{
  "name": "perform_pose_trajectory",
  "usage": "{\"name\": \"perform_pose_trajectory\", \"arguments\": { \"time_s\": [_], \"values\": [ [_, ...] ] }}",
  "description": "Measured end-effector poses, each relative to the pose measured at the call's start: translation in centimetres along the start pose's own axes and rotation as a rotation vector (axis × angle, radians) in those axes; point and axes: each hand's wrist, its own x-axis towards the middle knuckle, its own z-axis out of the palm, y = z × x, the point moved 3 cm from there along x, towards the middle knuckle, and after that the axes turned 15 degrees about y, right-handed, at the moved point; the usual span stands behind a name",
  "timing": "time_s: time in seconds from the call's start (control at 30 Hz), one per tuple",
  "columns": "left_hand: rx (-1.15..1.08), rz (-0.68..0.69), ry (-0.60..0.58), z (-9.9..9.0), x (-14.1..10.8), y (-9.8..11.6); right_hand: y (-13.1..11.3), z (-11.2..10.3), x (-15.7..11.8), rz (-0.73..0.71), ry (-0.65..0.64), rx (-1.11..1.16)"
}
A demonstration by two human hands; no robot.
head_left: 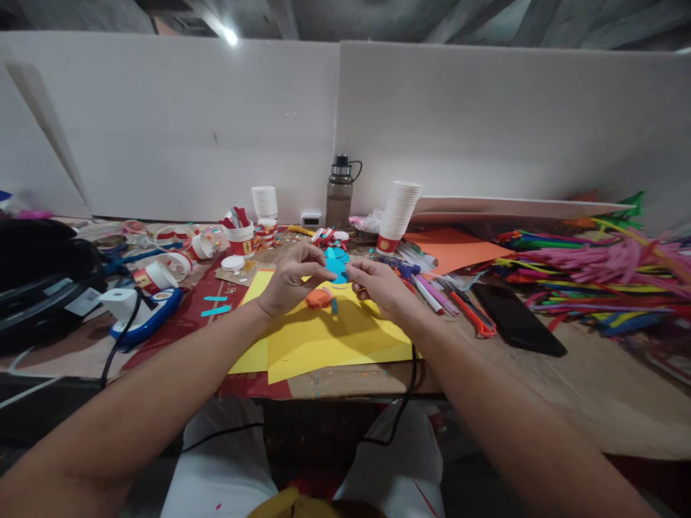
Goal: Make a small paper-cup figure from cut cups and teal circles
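In the head view, the left hand (296,277) and right hand (381,286) are held above the yellow paper (340,342), with the blue paper piece (337,267) seen between them. On each hand, thumb and finger are brought close together; whether anything thin is clamped there cannot be told. With the fingertips so near, the blue piece could be creased or nudged away by a careless pinch. The orange piece (318,298) and small blue strip (334,306) lie loose on the near side and could be brushed aside by a sleeveless wrist. The yellow paper reaches toward the near edge and might be dragged if the black cord (413,367) were caught by a knee or forearm. On the far side, the tall cup stack (400,208) leans to the right and could be toppled by a bump.

The surface (610,410) is covered with brown and red cardboard and is cluttered. At right, a phone (518,320), markers (429,293) and bundled craft stems (604,262) are laid out; at left, paper cups (156,277) are tipped beside a blue-and-white device (141,316). At the far edge, a bottle (340,198) is stood before white panels (216,122), under a dim ceiling lit by a bright lamp (230,36).
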Motion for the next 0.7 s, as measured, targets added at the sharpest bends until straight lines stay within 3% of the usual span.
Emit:
{"name": "perform_pose_trajectory", "arguments": {
  "time_s": [0.13, 0.27, 0.4, 0.5, 0.57, 0.7],
  "values": [
    [0.012, -0.033, -0.038, -0.1, 0.2, -0.1, 0.1, -0.3, 0.1, 0.086, 0.053, 0.189],
    [0.219, -0.263, 0.03, -1.1, 0.8, -2.6, 0.0, -1.4, 0.6, 0.089, 0.154, 0.235],
    [0.482, -0.478, -0.274, -1.0, 0.3, -4.9, 0.1, -1.5, 0.7, 0.096, 0.162, 0.198],
    [0.547, -0.533, -0.421, -0.6, -0.5, -5.5, 0.0, -1.0, 0.3, 0.086, 0.112, 0.172],
    [0.506, -0.522, -0.392, -0.5, -0.6, -5.4, 0.0, -0.6, 0.1, 0.069, 0.095, 0.148],
    [0.371, -0.475, -0.14, -0.7, 0.1, -4.4, 0.1, 0.4, -0.3, 0.036, 0.038, 0.124]
  ]
}}
